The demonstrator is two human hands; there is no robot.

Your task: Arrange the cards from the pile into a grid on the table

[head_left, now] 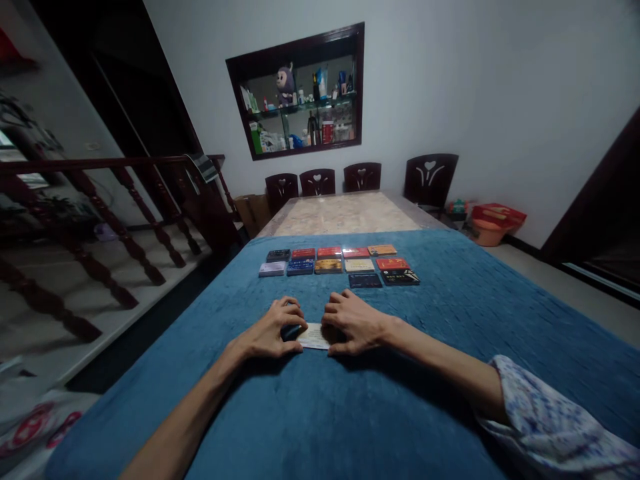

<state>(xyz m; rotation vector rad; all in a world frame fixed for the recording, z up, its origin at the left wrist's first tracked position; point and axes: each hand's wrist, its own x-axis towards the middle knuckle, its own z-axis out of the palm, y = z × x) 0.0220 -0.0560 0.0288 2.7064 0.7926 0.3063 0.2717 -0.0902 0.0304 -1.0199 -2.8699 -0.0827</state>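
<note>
A pale card or small stack of cards (315, 336) lies on the blue cloth (300, 413) between my hands. My left hand (280, 328) grips its left end, fingers curled and thumb at the near edge. At the right end, my right hand (354, 323) holds it the same way, fingers bent over it. Beyond the hands are rows of card stacks, among them a dark blue one (365, 281), a black one (400, 277), a gold one (329, 267), a cream one (359, 265), a lilac one (273, 269) and an orange one (382, 251).
The bare marbled tabletop (345, 212) shows past the cloth, with dark chairs (431, 179) around its far end. A wooden railing (95, 200) stands at the left. An orange bin (490, 230) is on the floor at the right.
</note>
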